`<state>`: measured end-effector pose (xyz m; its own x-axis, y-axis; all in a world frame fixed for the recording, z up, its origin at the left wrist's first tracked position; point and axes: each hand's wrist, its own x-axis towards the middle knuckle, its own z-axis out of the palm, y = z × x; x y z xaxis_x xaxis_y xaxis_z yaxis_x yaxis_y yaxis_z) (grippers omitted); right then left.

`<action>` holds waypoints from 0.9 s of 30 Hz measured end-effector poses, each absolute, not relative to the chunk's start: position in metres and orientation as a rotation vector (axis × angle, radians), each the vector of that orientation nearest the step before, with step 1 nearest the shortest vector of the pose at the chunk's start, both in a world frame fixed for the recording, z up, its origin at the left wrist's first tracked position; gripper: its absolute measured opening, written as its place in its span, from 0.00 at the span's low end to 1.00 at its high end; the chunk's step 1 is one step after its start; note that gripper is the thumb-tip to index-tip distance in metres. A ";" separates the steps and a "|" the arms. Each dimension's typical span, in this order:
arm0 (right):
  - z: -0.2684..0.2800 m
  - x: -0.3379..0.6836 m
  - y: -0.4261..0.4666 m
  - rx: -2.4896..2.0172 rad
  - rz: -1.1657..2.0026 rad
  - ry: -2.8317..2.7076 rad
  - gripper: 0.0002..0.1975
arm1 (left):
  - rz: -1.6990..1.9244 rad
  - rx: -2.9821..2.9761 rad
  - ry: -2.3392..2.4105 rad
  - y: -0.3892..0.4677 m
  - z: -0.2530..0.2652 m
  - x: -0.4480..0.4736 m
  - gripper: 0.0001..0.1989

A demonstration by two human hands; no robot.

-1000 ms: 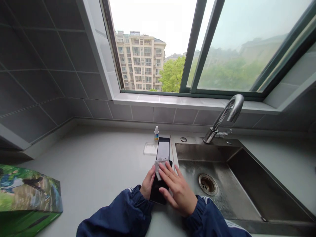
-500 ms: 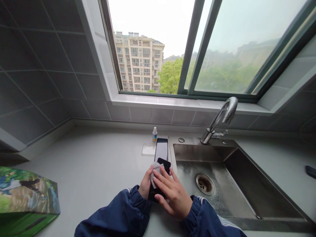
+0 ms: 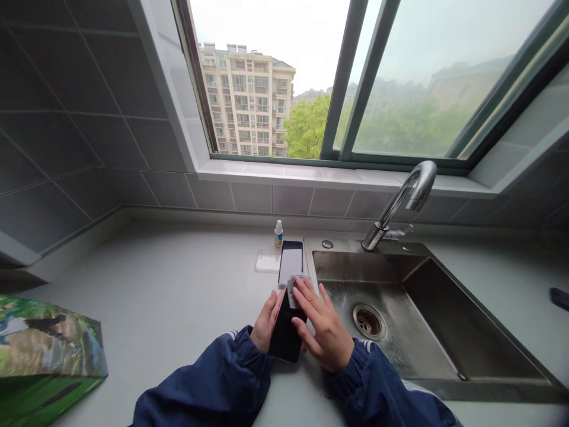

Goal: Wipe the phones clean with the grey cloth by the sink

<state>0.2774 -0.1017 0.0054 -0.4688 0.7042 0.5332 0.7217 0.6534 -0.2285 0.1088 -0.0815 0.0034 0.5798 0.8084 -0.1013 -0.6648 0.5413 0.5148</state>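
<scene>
A black smartphone [image 3: 284, 341] rests in my left hand [image 3: 265, 323], whose fingers wrap its left edge and pass beneath it. My right hand [image 3: 324, 329] lies over the upper right of the screen, its fingers pressing a thin greyish-white wipe [image 3: 293, 293] against the glass. Just beyond, a second phone [image 3: 291, 265] with a pale reflecting screen lies on the counter. Beside that one is a clear phone case [image 3: 267, 261]. Behind them a small white-capped bottle [image 3: 278, 233] with a blue and yellow label stands upright.
To the right, a stainless steel sink [image 3: 422, 388] is set in the counter [image 3: 186, 284], with a chrome faucet [image 3: 400, 201] at its back. A colourful printed bag [image 3: 51, 356] sits at the left. A dark object [image 3: 559, 298] lies at the far right edge. A window is behind.
My right hand has slid the wipe from the phone's left side up toward its top right, uncovering more of the black screen. The camera view has tilted slightly.
</scene>
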 end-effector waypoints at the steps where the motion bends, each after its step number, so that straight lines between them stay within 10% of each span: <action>1: 0.006 0.277 -0.102 -1.109 -0.030 -2.256 0.32 | 0.888 0.457 0.362 -0.084 0.005 0.109 0.36; 27: 0.019 0.255 -0.127 -0.701 0.155 -2.515 0.24 | 1.034 0.299 0.513 -0.073 0.027 0.088 0.44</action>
<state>0.2549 -0.1274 0.0194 -0.7309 0.5106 0.4528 0.4511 0.8593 -0.2409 0.0881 -0.0728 0.0270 0.4092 0.8737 -0.2631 -0.7375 0.4865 0.4684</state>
